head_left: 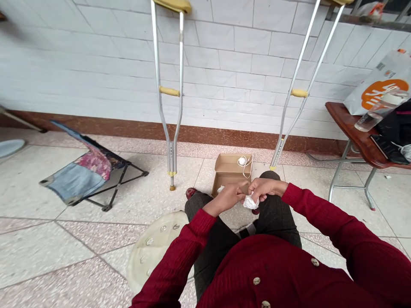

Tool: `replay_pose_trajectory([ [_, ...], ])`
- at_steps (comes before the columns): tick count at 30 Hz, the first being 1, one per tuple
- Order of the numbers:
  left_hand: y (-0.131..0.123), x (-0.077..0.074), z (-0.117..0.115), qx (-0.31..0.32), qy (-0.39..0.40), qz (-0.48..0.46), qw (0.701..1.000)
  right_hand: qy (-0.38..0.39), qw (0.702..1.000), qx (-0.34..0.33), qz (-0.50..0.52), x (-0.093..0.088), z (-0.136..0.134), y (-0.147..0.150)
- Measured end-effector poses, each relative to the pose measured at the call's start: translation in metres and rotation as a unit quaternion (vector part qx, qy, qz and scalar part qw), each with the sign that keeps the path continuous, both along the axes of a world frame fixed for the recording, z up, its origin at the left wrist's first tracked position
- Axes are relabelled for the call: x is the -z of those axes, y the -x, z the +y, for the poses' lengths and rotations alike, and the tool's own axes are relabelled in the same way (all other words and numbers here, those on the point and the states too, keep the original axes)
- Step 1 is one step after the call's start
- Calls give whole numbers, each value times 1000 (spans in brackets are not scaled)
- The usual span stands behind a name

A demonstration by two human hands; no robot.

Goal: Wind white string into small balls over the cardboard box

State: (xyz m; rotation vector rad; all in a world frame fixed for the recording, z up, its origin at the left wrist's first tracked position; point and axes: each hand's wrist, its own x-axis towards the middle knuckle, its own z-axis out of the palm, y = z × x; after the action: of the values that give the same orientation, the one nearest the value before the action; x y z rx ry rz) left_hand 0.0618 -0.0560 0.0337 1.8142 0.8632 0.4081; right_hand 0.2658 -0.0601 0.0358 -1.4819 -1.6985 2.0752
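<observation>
My right hand (265, 187) is closed on a crumpled white wrapping (251, 202), thin like plastic or tissue, held above my knees. From the other side my left hand (227, 198) meets it, fingers bent and pinching at the wrapping's edge. What the wrapping contains, if anything, is hidden. Just beyond my hands an opened cardboard box (221, 177) lies on the floor. A small round white object (242, 161) with a white cord (249, 169) rests at its raised flap. Another bit of white (220, 188) shows at the box's near side, partly covered by my left hand.
Two metal crutches (171, 149) (297, 77) lean on the tiled wall. A folding fabric chair (86, 171) stands left, and a pale round stool top (154, 244) is beside my left leg. At right, a brown table (359, 137) bears a plastic bag (372, 85) and a clear bottle (369, 121).
</observation>
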Motion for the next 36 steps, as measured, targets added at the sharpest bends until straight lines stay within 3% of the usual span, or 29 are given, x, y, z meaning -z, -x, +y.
replay_pose_trajectory([
  [2,-7,-3,1,-5,-43,13,999,-78,994,30,-73,11,-2,2],
  [4,-14,-6,-2,-9,-55,0,998,-148,975,137,-89,22,0,3],
  [7,-19,-5,-8,-29,17,-56,998,-212,929,298,-47,28,11,0],
  [9,-17,-5,-8,-86,52,-94,990,-273,893,358,-23,23,21,-7],
  [11,-12,-12,-1,-171,26,-119,978,-344,855,387,-3,10,28,-14],
  [14,-8,-32,18,-251,-64,-148,954,-397,848,352,6,-13,32,-18],
  [16,-13,-44,28,-217,-67,-175,958,-401,856,326,14,-24,29,-16],
  [18,-24,-46,31,-154,-6,-199,968,-403,861,311,19,-29,22,-11],
  [21,-42,-33,21,-100,121,-231,960,-404,867,292,0,-27,11,-5],
  [23,-48,-20,11,-95,177,-246,948,-367,898,242,13,-25,6,-9],
  [25,-46,-8,2,-106,207,-245,941,-296,941,156,55,-27,7,-25],
  [27,-37,1,-6,-133,221,-233,938,-261,956,121,63,-36,15,-62],
  [28,-30,5,-9,-150,225,-226,936,-301,936,180,18,-43,21,-90],
  [29,-22,10,-12,-171,226,-220,934,-363,892,264,-49,-51,27,-122],
  [31,-4,19,-19,-215,231,-204,927,-463,739,441,-213,-70,36,-199],
  [32,5,25,-22,-239,230,-197,922,-487,658,489,-303,-78,36,-240],
  [34,21,35,-27,-265,243,-185,915,-510,543,497,-444,-92,30,-313],
  [36,32,44,-32,-290,254,-178,905,-489,496,458,-552,-99,16,-366],
])
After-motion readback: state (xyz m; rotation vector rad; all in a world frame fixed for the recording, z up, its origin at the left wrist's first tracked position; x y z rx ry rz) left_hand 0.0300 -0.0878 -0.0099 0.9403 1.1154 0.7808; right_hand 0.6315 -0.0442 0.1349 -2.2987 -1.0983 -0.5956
